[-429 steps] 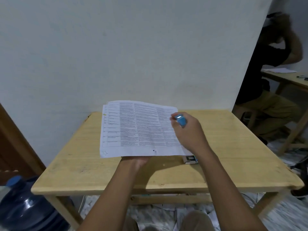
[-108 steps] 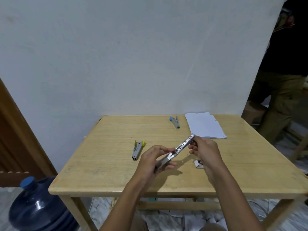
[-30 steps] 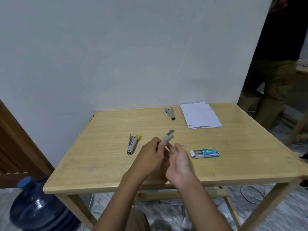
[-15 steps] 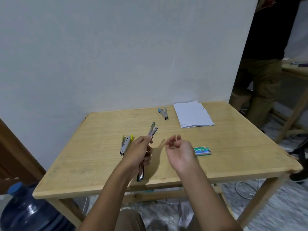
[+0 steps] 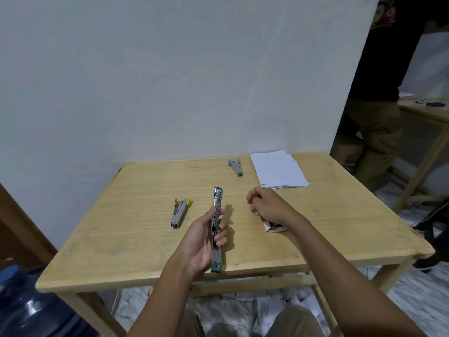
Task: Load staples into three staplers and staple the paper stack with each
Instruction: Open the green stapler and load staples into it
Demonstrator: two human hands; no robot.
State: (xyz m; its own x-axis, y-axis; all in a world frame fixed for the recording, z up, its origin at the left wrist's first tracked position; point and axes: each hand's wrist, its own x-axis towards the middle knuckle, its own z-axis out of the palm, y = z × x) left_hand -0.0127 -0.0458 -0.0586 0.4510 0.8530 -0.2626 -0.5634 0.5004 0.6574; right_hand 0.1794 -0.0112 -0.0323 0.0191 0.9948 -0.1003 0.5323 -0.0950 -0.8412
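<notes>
My left hand [image 5: 204, 242] grips a green-ended metal stapler [image 5: 218, 203] swung fully open into one long strip, held over the front of the wooden table [image 5: 136, 239]. My right hand [image 5: 269, 205] hovers to its right with fingers curled; whether it pinches staples is unclear. Under that wrist the staple box [image 5: 275, 228] shows only partly. A yellow stapler [image 5: 179, 211] lies left of centre. At the back lie a blue stapler [image 5: 236, 166] and the white paper stack [image 5: 279, 171].
The table stands against a white wall. A blue water bottle [image 5: 31, 310] sits on the floor at the lower left. At the right a person [image 5: 379, 105] stands beside a second wooden table [image 5: 432, 115]. Papers litter the floor under my table.
My left hand has straightened the open green stapler so it points away from me. My right hand moved right and down, over the staple box.
</notes>
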